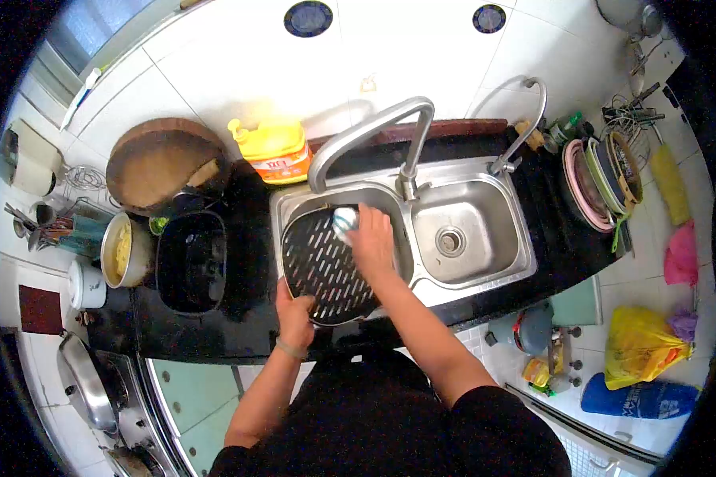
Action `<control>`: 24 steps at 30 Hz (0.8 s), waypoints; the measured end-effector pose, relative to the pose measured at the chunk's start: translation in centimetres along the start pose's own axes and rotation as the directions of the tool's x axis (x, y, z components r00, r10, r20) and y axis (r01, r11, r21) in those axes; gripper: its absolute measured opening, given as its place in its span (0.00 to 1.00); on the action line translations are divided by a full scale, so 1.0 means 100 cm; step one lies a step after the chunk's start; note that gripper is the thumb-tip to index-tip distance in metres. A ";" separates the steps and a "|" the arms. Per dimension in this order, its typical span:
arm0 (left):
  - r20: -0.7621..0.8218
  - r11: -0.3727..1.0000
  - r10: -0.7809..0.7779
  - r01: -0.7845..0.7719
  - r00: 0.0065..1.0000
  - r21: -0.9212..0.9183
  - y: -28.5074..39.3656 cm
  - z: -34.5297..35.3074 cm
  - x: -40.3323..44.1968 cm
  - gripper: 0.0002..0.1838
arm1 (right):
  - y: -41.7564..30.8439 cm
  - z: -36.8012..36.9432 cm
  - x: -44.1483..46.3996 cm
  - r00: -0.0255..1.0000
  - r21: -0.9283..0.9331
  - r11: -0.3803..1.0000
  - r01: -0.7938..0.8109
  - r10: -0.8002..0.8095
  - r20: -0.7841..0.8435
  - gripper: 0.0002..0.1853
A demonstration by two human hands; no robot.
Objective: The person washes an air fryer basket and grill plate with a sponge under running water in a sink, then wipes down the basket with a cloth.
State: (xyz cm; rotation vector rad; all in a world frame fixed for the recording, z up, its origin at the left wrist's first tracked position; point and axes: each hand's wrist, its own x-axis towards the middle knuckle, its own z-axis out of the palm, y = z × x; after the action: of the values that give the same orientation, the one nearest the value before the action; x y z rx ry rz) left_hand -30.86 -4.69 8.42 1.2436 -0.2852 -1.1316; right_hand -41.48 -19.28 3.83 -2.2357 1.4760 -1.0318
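Note:
A black slotted rack [324, 266] with a rounded rim is held tilted over the left basin of the steel double sink [520, 230]. My left hand [295, 316] grips its lower left edge, with the thumb on the upper side. My right hand [371, 241] presses a white and blue scrubbing cloth [344, 222] against the rack's upper right part. The fingers of that hand are closed round the cloth. Above the left basin arches the steel faucet [366, 131]. A yellow detergent jug [276, 151] stands behind the sink's left corner.
Left of the sink are a black basket [191, 262], a round wooden board [163, 165] and a pot [126, 250] with yellow contents. Plates [587, 187] stand upright at the right. A small curved tap [537, 103] rises behind the right basin [473, 238].

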 end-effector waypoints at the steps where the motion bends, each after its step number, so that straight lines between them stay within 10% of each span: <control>1: -0.004 1.000 -0.014 0.014 1.000 0.002 -0.007 -0.001 -0.004 0.26 | -0.003 0.005 -0.005 0.998 0.039 0.997 -0.066 0.066 -0.006 0.31; 6: 0.063 0.970 0.157 -0.166 0.986 0.180 -0.018 -0.010 0.020 0.17 | -0.037 0.004 -0.023 0.921 0.505 0.798 0.328 -0.390 0.018 0.23; 9: 0.048 0.974 0.194 -0.198 0.980 0.114 0.000 -0.025 0.038 0.16 | -0.033 -0.011 -0.055 0.792 0.635 0.732 0.247 -0.530 0.303 0.22; 12: 0.053 0.992 0.120 -0.122 0.991 0.031 0.008 -0.017 0.026 0.18 | 0.000 -0.025 -0.042 0.689 0.376 0.868 0.324 -0.489 0.535 0.14; 13: 0.053 0.992 0.099 -0.103 0.994 0.073 0.012 -0.014 0.022 0.19 | 0.008 -0.022 -0.035 0.794 0.059 0.945 0.322 -0.303 0.527 0.13; 17: 0.116 0.977 0.093 -0.113 0.989 0.179 -0.004 -0.010 0.016 0.28 | 0.020 -0.014 -0.004 0.951 -0.052 0.952 0.302 -0.297 0.090 0.21; 21: 0.147 0.986 0.078 -0.098 0.986 0.137 -0.008 0.019 0.003 0.22 | -0.001 -0.013 0.020 0.987 0.281 0.947 0.157 -0.138 -0.085 0.21; 24: 0.156 0.959 0.107 -0.143 0.982 0.245 -0.005 0.012 0.020 0.18 | -0.026 -0.014 -0.017 0.913 0.606 0.720 0.339 -0.407 -0.027 0.25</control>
State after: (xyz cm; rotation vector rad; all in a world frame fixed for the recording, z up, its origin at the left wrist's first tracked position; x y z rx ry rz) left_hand -31.02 -6.96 7.71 1.3520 -0.6254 -1.0987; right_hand -41.05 -16.42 5.57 -2.0817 0.5151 -1.2479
